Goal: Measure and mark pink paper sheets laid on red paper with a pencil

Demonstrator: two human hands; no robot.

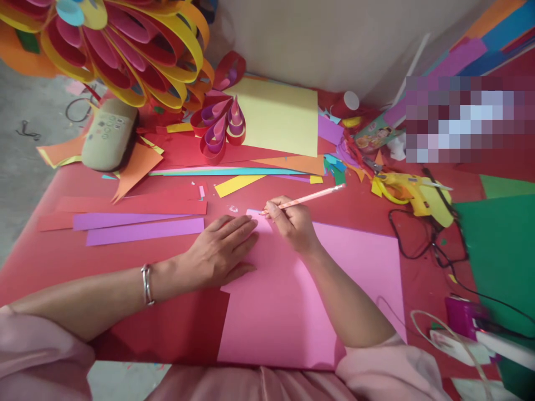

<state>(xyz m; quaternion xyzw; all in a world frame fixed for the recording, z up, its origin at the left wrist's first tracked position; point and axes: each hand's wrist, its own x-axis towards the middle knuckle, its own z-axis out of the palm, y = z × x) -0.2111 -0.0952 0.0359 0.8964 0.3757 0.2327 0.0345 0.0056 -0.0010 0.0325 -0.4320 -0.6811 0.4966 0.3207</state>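
A large pink paper sheet (292,312) lies on the red table (62,256) in front of me. My left hand (219,250) rests flat on the sheet's upper left part, fingers stretched out, pressing it down. My right hand (292,223) is closed round a pink pencil (311,196), whose tip touches the sheet's top corner. The pencil's far end points up and to the right.
Purple and red paper strips (144,229) lie to the left. A yellow sheet (278,114) and looped paper hearts (219,125) sit behind. A yellow glue gun (412,192) with its black cable lies right, beside green paper (499,250). A beige case (109,133) sits far left.
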